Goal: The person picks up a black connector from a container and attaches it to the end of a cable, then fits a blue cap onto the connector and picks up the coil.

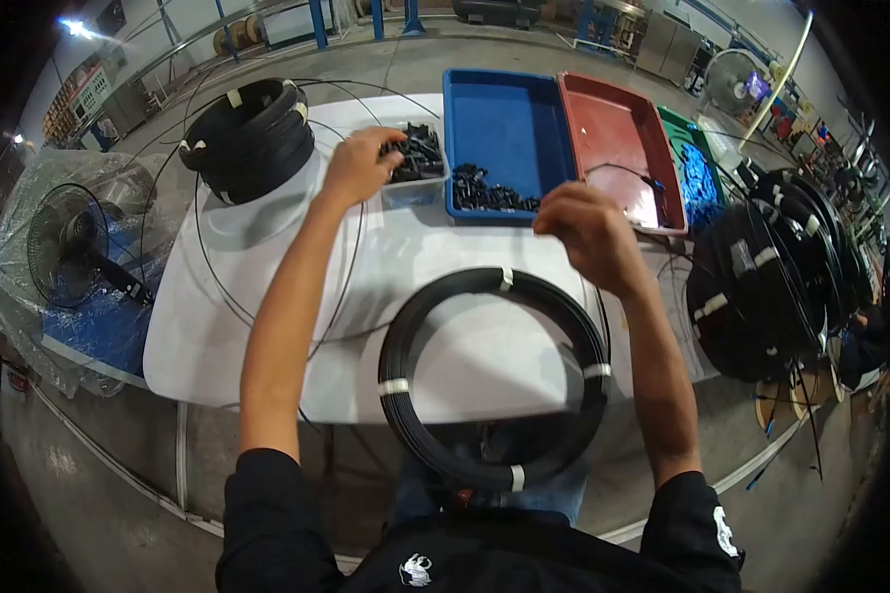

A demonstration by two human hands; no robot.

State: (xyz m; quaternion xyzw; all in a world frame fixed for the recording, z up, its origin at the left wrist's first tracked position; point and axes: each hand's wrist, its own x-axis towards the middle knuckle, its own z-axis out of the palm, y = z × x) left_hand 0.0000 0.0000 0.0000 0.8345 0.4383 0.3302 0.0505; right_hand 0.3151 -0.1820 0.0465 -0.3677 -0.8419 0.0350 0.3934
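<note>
My left hand [362, 166] is at the left edge of a clear plastic box [412, 194] holding small black parts [422, 155]; its thumb and fingers are bent over the parts, and whether they hold one is too small to tell. Near the front right corner of the blue tray [509, 119] is my right hand [588, 229], its fingers curled together; what they hold, if anything, is hidden. Small black pieces [485, 192] lie at the front of that tray. A coil of black cable [398, 346], bound with white tape, rests at the table's front edge, between my forearms.
The white table [208, 341] bears a stack of black coils [257, 148] at the left. Right of the blue tray are a red tray [613, 124] and a green tray with blue parts [699, 183]. More black coils [752, 287] stand at the right. Loose cable crosses the table.
</note>
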